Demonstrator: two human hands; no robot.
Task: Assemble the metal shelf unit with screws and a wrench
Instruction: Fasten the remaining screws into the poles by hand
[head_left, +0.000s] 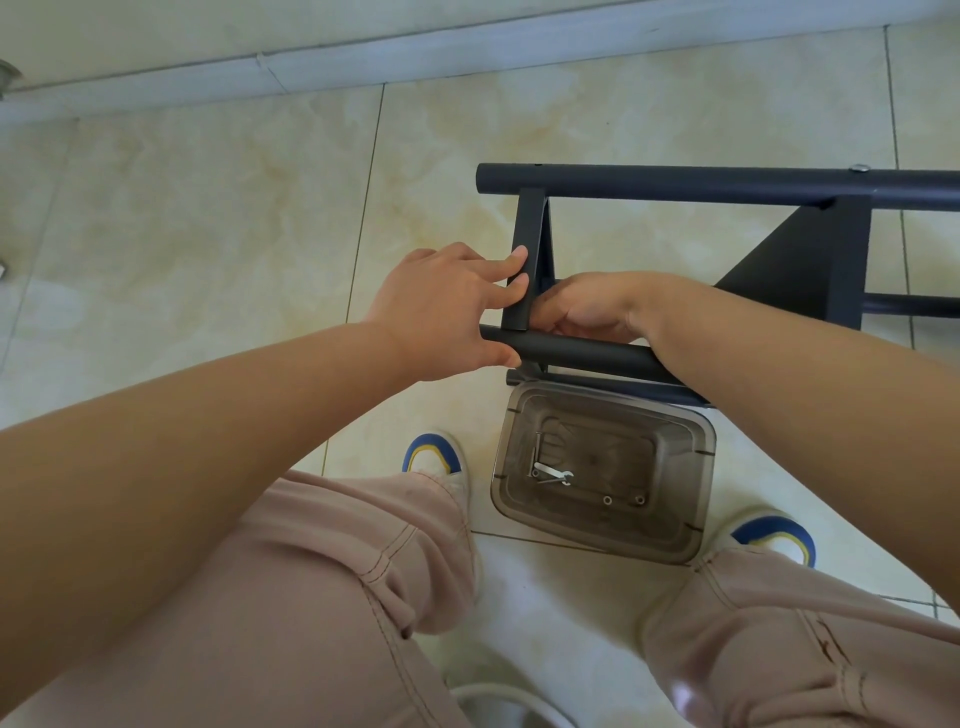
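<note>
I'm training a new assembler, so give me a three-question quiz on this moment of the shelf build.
1. True or false: the wrench lies in the clear plastic container.
2. Which hand has fingers on the upright crosspiece? A left, B right.
3. What surface does the frame lie on?

Key: 1 true. 2 A, the left hand. 3 The tiled floor.

Glossy cream marble-look floor tiles (208, 218) w/ thin dark grout lines, lit by soft daylight. A pale grey-blue skirting (363, 57) runs along the base of a light wall (156, 26) at the far edge.
</note>
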